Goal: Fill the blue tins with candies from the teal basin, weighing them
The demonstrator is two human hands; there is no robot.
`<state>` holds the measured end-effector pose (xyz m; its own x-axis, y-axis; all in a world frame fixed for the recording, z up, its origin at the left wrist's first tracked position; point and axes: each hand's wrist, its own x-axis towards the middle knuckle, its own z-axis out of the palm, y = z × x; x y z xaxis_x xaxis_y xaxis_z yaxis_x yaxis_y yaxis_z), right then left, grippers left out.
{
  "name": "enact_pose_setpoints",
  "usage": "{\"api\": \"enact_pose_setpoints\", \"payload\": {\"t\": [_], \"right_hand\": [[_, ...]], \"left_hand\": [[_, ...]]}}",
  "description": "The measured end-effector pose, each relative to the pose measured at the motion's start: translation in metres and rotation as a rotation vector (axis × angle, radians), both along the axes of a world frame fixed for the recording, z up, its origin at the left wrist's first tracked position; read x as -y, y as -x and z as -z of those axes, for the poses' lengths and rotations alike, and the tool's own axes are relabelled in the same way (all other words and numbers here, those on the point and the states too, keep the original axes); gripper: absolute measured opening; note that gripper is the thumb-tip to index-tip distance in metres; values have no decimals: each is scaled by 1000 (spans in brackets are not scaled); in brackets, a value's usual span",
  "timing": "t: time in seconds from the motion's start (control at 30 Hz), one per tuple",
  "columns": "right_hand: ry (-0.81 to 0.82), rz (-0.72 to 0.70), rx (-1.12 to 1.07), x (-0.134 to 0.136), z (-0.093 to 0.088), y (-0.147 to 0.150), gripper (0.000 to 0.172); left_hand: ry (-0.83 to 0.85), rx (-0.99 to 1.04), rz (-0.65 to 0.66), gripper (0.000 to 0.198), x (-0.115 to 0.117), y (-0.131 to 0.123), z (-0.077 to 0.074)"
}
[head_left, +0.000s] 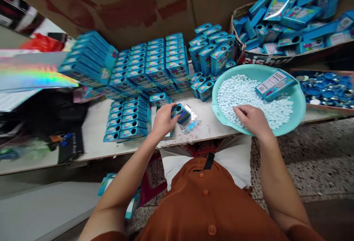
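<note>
My left hand (162, 120) is closed around a small blue box (183, 113) with a round dark hole in its top, held over the white table. Close beside it lies a silvery flat item, partly blurred out. My right hand (253, 120) reaches into a turquoise basin (217, 112), fingers curled together at the surface of many small white pellets (235, 88). Whatever its fingertips pinch is hidden. Another blue box (276, 85) lies tilted on the pellets, its barcode side facing up.
Rows of blue boxes (157, 67) stand along the table's back, with a smaller block (134, 117) left of my left hand. A torn carton (238, 45) full of blue boxes stands behind the basin. At right, a tray holds blue and silver caps (329, 86). Dark bags (61, 119) lie left.
</note>
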<state>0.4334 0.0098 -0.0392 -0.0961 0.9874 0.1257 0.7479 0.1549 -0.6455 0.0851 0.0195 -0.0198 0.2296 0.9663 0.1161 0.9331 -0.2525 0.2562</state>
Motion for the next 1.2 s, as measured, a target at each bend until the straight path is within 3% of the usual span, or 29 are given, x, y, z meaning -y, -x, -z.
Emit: {"api": "enact_pose_setpoints", "payload": {"t": [0.2,0.3,0.47,0.87,1.0,1.2], "right_hand": [[10,22,13,-1,3,0,27],[22,43,15,-1,5,-1,28],[50,78,21,-2,7,-2,32],[87,89,-19,-2,1,0,35],[87,89,-15,-2,1,-1,36],[75,82,-38,-4,3,0,37]], "left_hand": [[-49,-81,70,40,13,59,-45],[12,-197,76,41,4,83,-53],[72,-263,92,44,-21,95,-38],[77,-113,153,47,-55,105,-4],[-38,-203,189,45,-59,103,-4],[-148,-248,145,71,-59,100,9]]}}
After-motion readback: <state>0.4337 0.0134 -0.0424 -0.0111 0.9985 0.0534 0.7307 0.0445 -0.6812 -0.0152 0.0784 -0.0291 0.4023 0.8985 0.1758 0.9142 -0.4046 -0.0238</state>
